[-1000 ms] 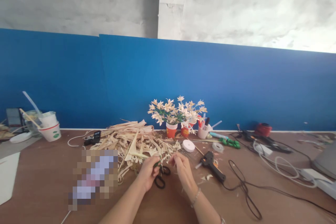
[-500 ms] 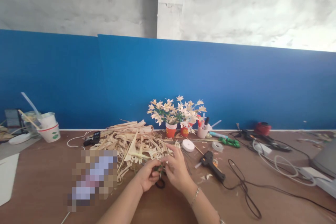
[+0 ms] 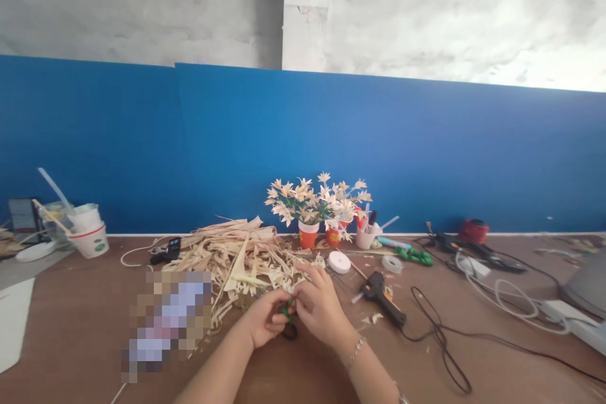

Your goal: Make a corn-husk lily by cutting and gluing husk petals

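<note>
lower centre: left hand (image 3: 265, 319) and right hand (image 3: 318, 310) together, pinching a thin green stem (image 3: 286, 314); likely light and bendable, best gripped near its end.

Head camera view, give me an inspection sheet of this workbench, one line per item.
Surface: brown table, littered with small scraps.
Job's things: a small green piece pinched between both hands; black scissors lie under them, mostly hidden.
Clutter: pile of dried leaf strips, paper flowers in red cups, white tape roll, black glue gun, green-handled tool, white cups at far left.
Hands: left hand and right hand close together, fingers curled on the green piece.
Cables: black cable looping from the glue gun; white cable at right.
Surroundings: blue panel behind the table, grey wall above.
</note>
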{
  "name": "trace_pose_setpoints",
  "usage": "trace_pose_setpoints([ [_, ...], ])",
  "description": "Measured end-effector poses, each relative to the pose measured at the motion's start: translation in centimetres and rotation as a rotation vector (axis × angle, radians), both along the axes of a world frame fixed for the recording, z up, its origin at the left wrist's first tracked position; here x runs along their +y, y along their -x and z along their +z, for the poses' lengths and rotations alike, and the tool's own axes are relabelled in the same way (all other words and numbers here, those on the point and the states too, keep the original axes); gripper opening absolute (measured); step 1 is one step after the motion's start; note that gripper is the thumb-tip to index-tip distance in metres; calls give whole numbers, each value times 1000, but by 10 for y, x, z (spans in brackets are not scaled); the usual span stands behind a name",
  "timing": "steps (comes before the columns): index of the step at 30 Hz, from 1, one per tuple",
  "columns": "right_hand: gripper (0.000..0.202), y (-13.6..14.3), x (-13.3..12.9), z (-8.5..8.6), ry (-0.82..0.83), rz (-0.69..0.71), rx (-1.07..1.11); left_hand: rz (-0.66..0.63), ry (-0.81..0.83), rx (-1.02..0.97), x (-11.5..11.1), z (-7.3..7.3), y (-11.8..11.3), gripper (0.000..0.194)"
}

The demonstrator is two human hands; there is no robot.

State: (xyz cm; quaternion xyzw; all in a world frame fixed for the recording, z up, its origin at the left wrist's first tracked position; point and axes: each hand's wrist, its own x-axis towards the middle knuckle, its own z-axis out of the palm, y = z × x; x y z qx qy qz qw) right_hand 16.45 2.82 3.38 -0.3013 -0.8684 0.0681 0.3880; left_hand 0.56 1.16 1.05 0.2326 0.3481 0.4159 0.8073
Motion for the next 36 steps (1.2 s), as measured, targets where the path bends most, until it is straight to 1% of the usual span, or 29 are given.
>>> trace_pose_setpoints([
  [2,24,0,1,-1,21,-38,12,74,-51,81,0,1,-1,11],
  [4,22,-1,3,-3,37,-90,27,194,-142,195,0,1,-2,13],
  [7,20,-1,7,-5,45,-166,30,415,-338,403,0,1,-3,18],
  [9,20,-2,8,-6,44,-209,29,499,-470,520,-1,1,-5,23],
  [10,19,-2,9,-7,42,-227,31,499,-523,560,-1,1,-7,26],
  [12,17,-3,10,-8,32,-249,42,437,-581,600,0,-1,-11,33],
  [14,16,-3,10,-9,18,-242,48,373,-578,614,1,-5,-16,41],
  [16,18,-2,9,-9,16,-218,47,357,-523,643,4,-11,-19,44],
  [17,18,-2,9,-9,21,-205,47,373,-512,651,5,-14,-20,40],
  [19,19,-1,9,-10,37,-185,52,405,-548,652,7,-16,-20,28],
  [22,19,0,9,-12,87,-159,76,460,-697,727,7,-14,-15,12],
  [25,17,1,12,-16,192,-138,127,455,-850,877,5,-8,-10,12],
  [28,13,1,15,-19,331,-127,158,414,-896,949,2,-5,-8,11],
  [30,12,1,16,-20,393,-121,161,409,-905,952,2,-5,-9,9],
  [32,13,0,16,-19,383,-112,163,413,-876,916,3,-7,-10,7],
  [36,26,1,11,-15,195,-71,134,415,-674,795,5,-11,-12,9],
])
